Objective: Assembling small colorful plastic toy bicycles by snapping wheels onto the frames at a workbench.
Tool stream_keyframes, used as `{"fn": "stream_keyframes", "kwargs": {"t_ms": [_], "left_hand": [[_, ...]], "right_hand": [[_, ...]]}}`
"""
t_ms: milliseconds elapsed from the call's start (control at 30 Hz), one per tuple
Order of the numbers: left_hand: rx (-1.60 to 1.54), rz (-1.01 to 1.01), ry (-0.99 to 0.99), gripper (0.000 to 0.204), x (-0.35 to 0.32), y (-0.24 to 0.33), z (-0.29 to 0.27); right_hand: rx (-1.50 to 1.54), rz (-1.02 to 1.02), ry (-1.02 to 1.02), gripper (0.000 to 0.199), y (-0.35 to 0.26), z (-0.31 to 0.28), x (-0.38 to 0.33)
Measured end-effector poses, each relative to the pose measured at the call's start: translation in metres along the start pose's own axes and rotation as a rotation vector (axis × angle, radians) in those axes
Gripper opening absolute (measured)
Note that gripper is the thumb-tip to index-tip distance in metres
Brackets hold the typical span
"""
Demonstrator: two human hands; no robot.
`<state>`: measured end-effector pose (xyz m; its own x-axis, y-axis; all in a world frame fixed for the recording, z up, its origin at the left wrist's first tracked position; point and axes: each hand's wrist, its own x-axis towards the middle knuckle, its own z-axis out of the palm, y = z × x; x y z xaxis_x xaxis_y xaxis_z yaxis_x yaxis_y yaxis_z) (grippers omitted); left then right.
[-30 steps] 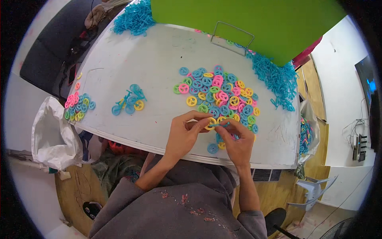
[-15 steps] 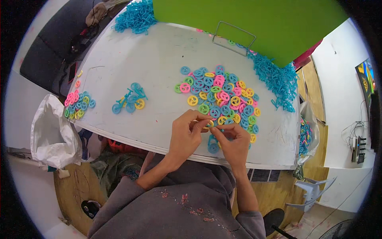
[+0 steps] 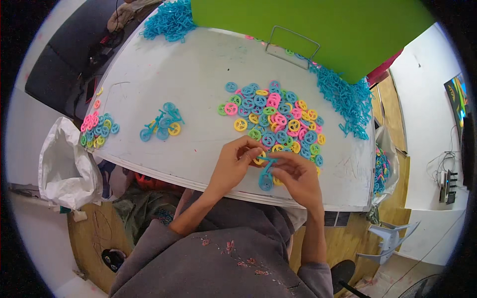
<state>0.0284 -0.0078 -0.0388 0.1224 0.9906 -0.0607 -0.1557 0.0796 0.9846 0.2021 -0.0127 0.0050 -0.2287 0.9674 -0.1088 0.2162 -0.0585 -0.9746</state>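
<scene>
Your left hand (image 3: 232, 164) and your right hand (image 3: 297, 175) met near the front edge of the white table (image 3: 189, 74), at about 6 o'clock from the big pile of wheels (image 3: 276, 119). Both hands were closed in a pinch on a small blue toy bike (image 3: 265, 174). Your left fingers held a yellow wheel (image 3: 259, 160) against the frame, and your right fingers held the frame so it would not wobble; a blue wheel hung below them. You held it close to your body, likely so you could see the tiny parts well. The pile of blue, pink, yellow and green wheels lay just past your hands, at 12 o'clock, near enough to grab one fast. At 10 o'clock from your hands sat finished little bikes (image 3: 161, 124), put apart from the loose parts. Far at 9 o'clock, by the table edge, lay a smaller heap of wheels (image 3: 97, 131). At 2 o'clock a heap of blue frames (image 3: 345, 99) stretched along the right side, and more blue frames (image 3: 169, 20) sat at the far edge at 11 o'clock. A big green board (image 3: 308, 30) stood at the back. A white bag (image 3: 67, 164) hung at the left of the table, and the floor (image 3: 348, 243) was wood.
</scene>
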Motion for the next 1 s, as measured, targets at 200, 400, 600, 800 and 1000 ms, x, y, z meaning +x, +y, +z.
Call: {"fn": "stream_keyframes", "kwargs": {"t_ms": [200, 400, 600, 800, 1000], "left_hand": [[0.021, -0.095, 0.004, 0.015, -0.005, -0.002, 0.006], [1.003, 0.473, 0.438, 0.022, 0.037, 0.007, -0.019], [0.813, 0.3, 0.344, 0.02, 0.035, 0.009, -0.022], [0.038, 0.025, 0.11, 0.009, 0.005, 0.026, -0.01], [-0.17, -0.082, 0.02, 0.008, 0.004, 0.028, -0.005]], "right_hand": [[0.034, 0.021, -0.125, 0.025, 0.027, -0.014, -0.006], [0.106, -0.297, 0.155, 0.014, 0.036, -0.008, 0.005], [0.29, -0.111, 0.229, 0.013, 0.032, -0.004, 0.007], [0.072, -0.191, 0.211, 0.019, 0.027, -0.001, 0.007], [-0.122, -0.306, 0.28, 0.021, 0.027, 0.004, 0.009]]}}
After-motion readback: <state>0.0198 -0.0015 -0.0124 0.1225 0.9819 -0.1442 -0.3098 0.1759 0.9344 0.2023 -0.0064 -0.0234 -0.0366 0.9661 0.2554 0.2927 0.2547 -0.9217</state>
